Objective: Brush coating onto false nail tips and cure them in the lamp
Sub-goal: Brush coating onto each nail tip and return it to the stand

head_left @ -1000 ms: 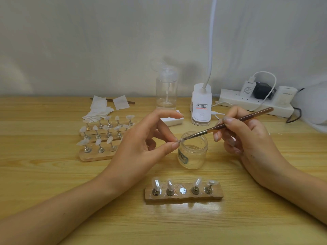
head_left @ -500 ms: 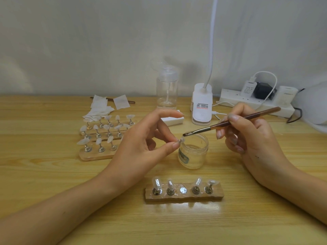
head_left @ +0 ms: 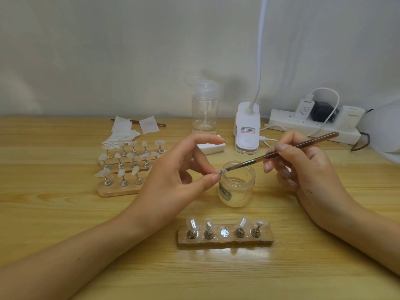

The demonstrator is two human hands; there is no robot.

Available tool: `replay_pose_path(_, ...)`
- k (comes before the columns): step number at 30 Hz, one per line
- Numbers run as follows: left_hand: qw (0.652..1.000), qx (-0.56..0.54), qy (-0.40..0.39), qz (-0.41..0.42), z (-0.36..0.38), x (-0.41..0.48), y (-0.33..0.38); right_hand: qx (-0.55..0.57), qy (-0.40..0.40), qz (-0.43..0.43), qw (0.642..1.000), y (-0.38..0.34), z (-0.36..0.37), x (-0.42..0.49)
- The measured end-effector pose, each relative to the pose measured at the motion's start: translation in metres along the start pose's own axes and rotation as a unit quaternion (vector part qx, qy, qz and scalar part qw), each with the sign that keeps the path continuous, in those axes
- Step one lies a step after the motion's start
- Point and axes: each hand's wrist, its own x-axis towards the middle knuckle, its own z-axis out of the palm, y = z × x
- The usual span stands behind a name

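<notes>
Pinches nail tip (head_left: pixel 223 171) in left hand (head_left: pixel 173 180), grips brush (head_left: pixel 281 153) in right hand (head_left: pixel 307 169), touches bristles to tip just beside jar (head_left: pixel 237 191).

Brown brush (head_left: pixel 281 152), clear jar (head_left: pixel 237 187), white lamp (head_left: pixel 247 128), pale wood-grain table (head_left: pixel 65 213).

Two hands, left (head_left: pixel 173 180) and right (head_left: pixel 303 172); one brush (head_left: pixel 287 150); one open jar (head_left: pixel 237 187); one loose nail tip (head_left: pixel 223 171). One near stand (head_left: pixel 225 241) with five metal bases: four bear tips and one is bare (head_left: pixel 224 232). Far stands (head_left: pixel 121 189) show three rows of tips (overlapping and partly hidden by the left hand, so no exact count). One pump bottle (head_left: pixel 204 109), one clip lamp (head_left: pixel 247 128), one power strip (head_left: pixel 313 126) holding three plugs, one white block (head_left: pixel 213 147).
</notes>
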Motion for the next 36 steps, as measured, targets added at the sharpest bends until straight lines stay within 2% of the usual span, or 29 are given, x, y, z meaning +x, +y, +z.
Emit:
replay_pose_path(6,1.000,-0.022,-0.007,-0.003,-0.0003,0.0007,-0.0011,0.011,-0.037,-0.020,0.999,0.0005,0.0001,-0.0003)
replay_pose_path(11,0.999,-0.036,-0.012,-0.012,-0.0004,0.0008,0.0001,0.003,-0.005,-0.013,1.000,0.0004,-0.0012,0.0001)
replay_pose_path(19,0.998,-0.053,-0.016,-0.023,-0.0008,0.0002,0.0032,0.001,-0.029,-0.039,0.999,-0.0023,0.0019,-0.0020)
replay_pose_path(32,0.998,-0.059,-0.017,-0.029,-0.0009,-0.0001,0.0038,-0.034,-0.013,-0.031,0.999,-0.0003,0.0011,-0.0017)
replay_pose_path(36,0.997,-0.064,-0.017,-0.033,-0.0013,-0.0004,0.0036,-0.003,0.012,-0.053,0.999,-0.0022,0.0001,-0.0028)
